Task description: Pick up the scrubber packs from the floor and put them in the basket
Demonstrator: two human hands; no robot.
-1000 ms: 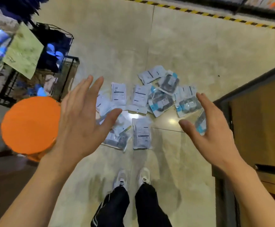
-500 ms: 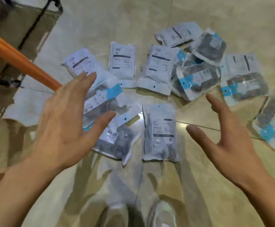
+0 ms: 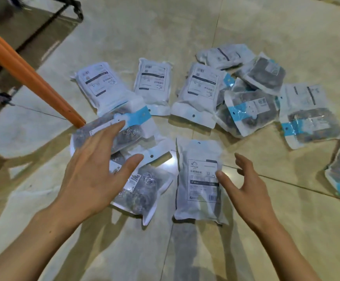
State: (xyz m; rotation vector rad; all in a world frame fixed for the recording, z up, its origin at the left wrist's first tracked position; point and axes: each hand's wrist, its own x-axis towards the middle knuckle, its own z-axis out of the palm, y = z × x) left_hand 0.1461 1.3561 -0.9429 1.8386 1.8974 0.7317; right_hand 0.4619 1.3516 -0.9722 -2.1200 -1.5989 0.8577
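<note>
Head view — my left hand (image 3: pixel 90 175) and right hand (image 3: pixel 246 189) hover spread and empty over scrubber packs (image 3: pixel 199 179), all on the floor (image 3: pixel 266 27) — nothing basketed yet.

A glossy beige tiled floor (image 3: pixel 124 33) is seen, crossed by thin dark grout lines and marked by soft shadows; an orange edge (image 3: pixel 29 78), possibly a rim of some round object, is cut off at the left. A black metal frame (image 3: pixel 71 7) is set at the upper left, blurred; its nature cannot be told.
</note>
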